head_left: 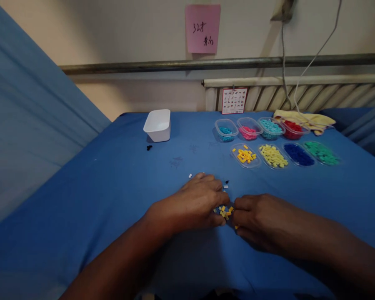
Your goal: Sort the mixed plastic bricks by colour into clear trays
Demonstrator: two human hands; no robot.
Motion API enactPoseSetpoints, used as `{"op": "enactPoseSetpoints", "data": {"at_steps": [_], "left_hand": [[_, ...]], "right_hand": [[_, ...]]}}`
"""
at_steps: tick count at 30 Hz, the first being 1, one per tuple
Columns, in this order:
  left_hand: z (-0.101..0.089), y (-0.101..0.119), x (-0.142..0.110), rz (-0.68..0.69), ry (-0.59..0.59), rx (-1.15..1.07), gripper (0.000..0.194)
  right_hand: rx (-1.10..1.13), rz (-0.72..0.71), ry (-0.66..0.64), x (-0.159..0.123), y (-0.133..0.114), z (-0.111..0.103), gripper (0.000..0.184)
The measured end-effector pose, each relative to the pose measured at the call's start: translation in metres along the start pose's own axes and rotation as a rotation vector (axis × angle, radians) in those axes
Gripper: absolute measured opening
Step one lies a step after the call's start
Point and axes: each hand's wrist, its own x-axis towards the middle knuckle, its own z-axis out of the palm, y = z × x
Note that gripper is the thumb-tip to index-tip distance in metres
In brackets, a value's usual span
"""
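A small heap of yellow building bricks (225, 212) lies on the blue cloth between my two hands. My left hand (200, 202) cups the heap from the left, palm down, with its thumb and fingers apart around the bricks. On the other side, my right hand (261, 218) has its fingers bent down and pressed together at the heap's edge. A bit of yellow shows under those fingers; whether they hold a brick is hidden. Just beyond the hands are a small white brick (226, 187), a black piece (227, 181) and another white piece (190, 176).
A white tub (158, 127) stands at the back left, with black pieces (149, 147) before it. Clear boxes of coloured bricks form two rows at right, including orange-yellow (246, 156), pale yellow (273, 156) and dark blue (298, 154). Behind them lies a yellow cloth (315, 119).
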Motion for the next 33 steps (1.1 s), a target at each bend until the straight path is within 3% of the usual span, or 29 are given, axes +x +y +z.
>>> {"op": "enactPoseSetpoints", "data": {"at_steps": [10, 15, 19, 22, 25, 28, 30, 33], "left_hand": [[0.005, -0.003, 0.003, -0.024, -0.003, -0.003, 0.008], [0.005, -0.003, 0.008, -0.03, 0.056, -0.015, 0.004], [-0.004, -0.007, 0.008, -0.053, 0.082, -0.131, 0.006], [-0.008, -0.014, 0.006, -0.122, 0.125, -0.355, 0.011], [-0.004, -0.023, 0.009, -0.301, 0.187, -0.738, 0.006], [0.002, -0.031, 0.014, -0.409, 0.312, -1.124, 0.017], [0.004, -0.035, 0.018, -0.422, 0.393, -1.368, 0.024], [0.004, -0.037, 0.021, -0.407, 0.439, -1.673, 0.031]], "right_hand": [[0.094, 0.003, 0.037, -0.004, -0.004, 0.0, 0.017], [0.128, 0.049, 0.146, 0.0, 0.01, -0.016, 0.012], [0.045, 0.094, 0.243, 0.009, 0.032, -0.012, 0.011], [-0.056, 0.166, 0.43, 0.015, 0.061, -0.007, 0.02], [-0.181, 0.316, 0.628, 0.018, 0.098, -0.008, 0.021], [-0.24, 0.423, 0.667, 0.02, 0.125, -0.009, 0.022], [-0.241, 0.414, 0.686, 0.022, 0.129, -0.009, 0.021], [-0.156, 0.279, 0.805, 0.028, 0.111, -0.006, 0.021]]}}
